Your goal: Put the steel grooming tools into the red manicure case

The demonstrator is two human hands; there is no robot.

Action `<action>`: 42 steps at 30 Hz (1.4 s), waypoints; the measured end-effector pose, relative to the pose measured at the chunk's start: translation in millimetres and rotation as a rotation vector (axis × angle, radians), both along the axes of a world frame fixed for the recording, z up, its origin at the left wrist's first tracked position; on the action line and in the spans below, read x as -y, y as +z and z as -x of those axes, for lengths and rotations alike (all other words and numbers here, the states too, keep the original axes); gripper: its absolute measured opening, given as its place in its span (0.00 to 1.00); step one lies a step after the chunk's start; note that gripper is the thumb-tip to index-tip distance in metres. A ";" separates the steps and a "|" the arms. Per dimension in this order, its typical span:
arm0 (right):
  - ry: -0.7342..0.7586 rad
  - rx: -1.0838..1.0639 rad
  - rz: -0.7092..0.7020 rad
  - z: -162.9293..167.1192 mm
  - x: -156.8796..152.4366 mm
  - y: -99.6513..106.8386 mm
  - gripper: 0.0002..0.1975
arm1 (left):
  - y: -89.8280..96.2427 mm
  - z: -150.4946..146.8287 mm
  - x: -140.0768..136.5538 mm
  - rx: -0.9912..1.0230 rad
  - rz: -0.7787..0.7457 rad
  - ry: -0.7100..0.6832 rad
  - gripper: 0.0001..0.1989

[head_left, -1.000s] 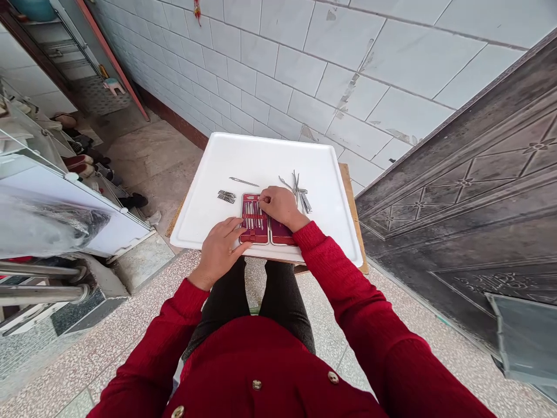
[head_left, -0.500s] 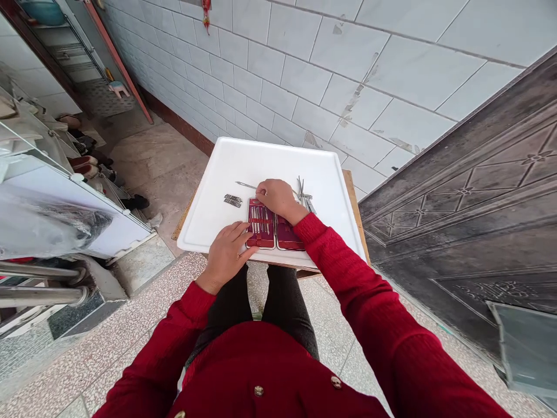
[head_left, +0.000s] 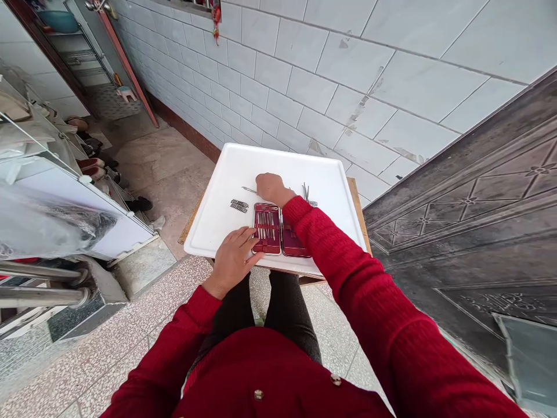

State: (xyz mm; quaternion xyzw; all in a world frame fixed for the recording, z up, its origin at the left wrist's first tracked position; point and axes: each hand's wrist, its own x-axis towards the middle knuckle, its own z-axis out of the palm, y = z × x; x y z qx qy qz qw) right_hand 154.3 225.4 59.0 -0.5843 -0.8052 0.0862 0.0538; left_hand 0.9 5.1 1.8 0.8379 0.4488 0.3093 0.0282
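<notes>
A red manicure case (head_left: 267, 249) lies spread out on a white tray (head_left: 204, 226), with several slim metal tools (head_left: 265, 223) strapped in its left half. My left hand (head_left: 235, 255) grips the case's lower left corner, fingers along the side and thumb by the bottom edge. Beyond the case, my right hand (head_left: 270, 187) is curled low over the tray, its fingertips hidden. The pointed end of a thin metal tool (head_left: 249, 190) sticks out to its left; what the fingers hold cannot be made out. My right sleeve covers part of the case's right half.
Nail clippers (head_left: 239, 205) lie side by side left of the case. Scissor-like metal tools (head_left: 307, 194) lie to the right, partly behind my sleeve. The tray rests on a wooden table (head_left: 359, 203) near a tiled wall (head_left: 278, 87). A dark patterned door (head_left: 461, 232) stands at the right.
My right hand has moved off the case's top edge, farther away and slightly left, beside the thin tool. My left hand stays at the case. The whole view has shifted slightly.
</notes>
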 end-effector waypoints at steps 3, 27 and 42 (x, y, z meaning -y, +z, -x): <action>0.060 -0.035 0.082 -7.2 -11.1 0.0 0.07 | 0.2 0.0 -0.3 0.002 -0.012 -0.005 0.16; -0.104 -1.298 0.469 -79.5 80.2 -12.6 0.19 | 4.7 0.0 -2.7 -0.001 -0.069 -0.025 0.16; -0.102 -1.125 0.325 -78.7 91.1 -25.6 0.34 | 6.4 0.4 -2.4 0.030 -0.038 -0.023 0.16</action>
